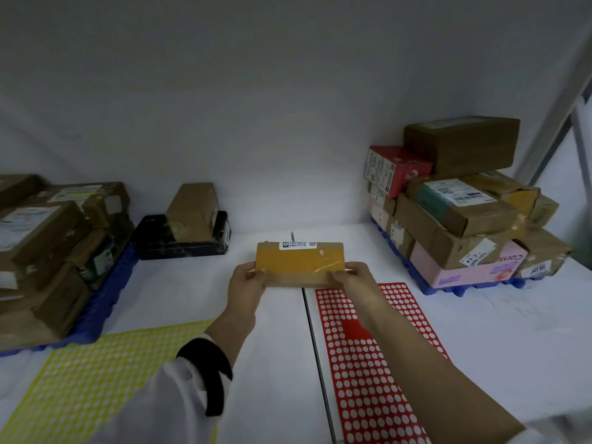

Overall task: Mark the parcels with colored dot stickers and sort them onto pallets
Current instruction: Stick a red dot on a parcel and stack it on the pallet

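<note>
A flat yellow-brown parcel (299,262) with a white label on its far edge is held above the white table, at the centre. My left hand (248,282) grips its left end, and my right hand (352,278) grips its right end, thumbs on top. A red sticker sheet (368,363) with most dots peeled off lies under my right forearm. A yellow-green sticker sheet (96,373) lies at the lower left.
A blue pallet (105,302) at the left carries several brown boxes. Another blue pallet (448,288) at the right holds a tall stack of brown, pink and red boxes. A black parcel (179,243) with a brown box (192,209) on it sits at the back.
</note>
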